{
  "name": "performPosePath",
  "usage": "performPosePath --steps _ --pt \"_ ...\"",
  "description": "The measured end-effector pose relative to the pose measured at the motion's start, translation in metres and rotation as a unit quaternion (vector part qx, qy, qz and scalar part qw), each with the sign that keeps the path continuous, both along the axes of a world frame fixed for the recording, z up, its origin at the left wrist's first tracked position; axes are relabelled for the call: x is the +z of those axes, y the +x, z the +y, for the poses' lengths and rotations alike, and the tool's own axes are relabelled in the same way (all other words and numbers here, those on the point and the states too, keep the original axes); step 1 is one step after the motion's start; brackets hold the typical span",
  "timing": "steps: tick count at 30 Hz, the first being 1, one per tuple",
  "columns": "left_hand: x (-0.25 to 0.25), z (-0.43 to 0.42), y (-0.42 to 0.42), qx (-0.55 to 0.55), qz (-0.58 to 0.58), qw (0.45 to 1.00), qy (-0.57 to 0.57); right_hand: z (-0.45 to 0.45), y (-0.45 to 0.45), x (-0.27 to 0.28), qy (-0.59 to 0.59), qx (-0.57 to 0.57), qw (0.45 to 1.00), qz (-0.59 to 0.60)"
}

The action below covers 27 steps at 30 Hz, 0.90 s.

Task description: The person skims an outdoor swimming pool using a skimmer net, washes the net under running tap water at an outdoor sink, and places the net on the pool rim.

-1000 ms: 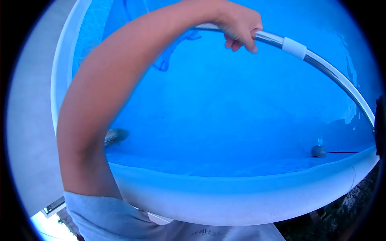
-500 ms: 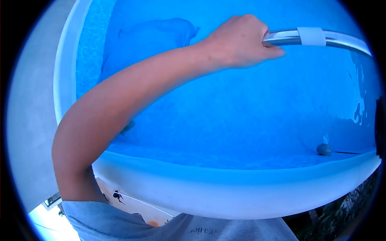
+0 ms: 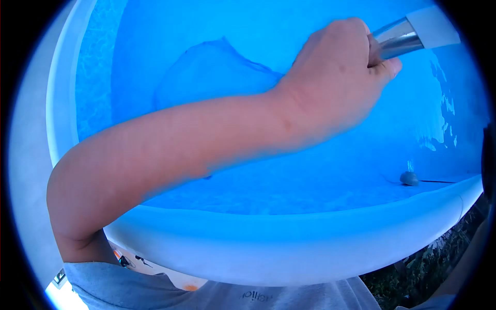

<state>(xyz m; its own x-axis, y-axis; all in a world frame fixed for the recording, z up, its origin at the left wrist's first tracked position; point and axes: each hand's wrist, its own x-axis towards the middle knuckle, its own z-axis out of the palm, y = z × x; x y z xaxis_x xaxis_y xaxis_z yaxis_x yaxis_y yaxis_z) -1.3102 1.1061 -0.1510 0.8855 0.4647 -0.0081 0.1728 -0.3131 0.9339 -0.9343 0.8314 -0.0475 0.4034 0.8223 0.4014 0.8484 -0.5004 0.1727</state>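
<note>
On my feed, sheer blue netting (image 3: pixel 206 72) is spreading in the pool water (image 3: pixel 310 181), left of my left hand (image 3: pixel 341 67). Its fingers are curling round a shiny silver pole (image 3: pixel 398 37), thumb pressing alongside. The pole is slanting up over the water, at upper right, a white collar (image 3: pixel 434 27) encircling it. My right hand's fingers I cannot tell.

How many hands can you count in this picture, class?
1: the left hand, over the blue water, closed around the shiny pole. The right hand may be hidden at the dark edge.
</note>
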Motion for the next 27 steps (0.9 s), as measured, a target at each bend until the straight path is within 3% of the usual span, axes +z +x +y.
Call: performPosePath --steps 13,27 --pt "0.003 -0.032 0.022 -0.086 -0.072 0.992 -0.048 0.012 -0.033 0.013 0.039 0.016 0.998 0.043" --pt "-0.002 -0.061 0.064 -0.145 -0.094 0.983 -0.067 0.000 -0.051 0.047 0.175 0.136 0.943 0.246"
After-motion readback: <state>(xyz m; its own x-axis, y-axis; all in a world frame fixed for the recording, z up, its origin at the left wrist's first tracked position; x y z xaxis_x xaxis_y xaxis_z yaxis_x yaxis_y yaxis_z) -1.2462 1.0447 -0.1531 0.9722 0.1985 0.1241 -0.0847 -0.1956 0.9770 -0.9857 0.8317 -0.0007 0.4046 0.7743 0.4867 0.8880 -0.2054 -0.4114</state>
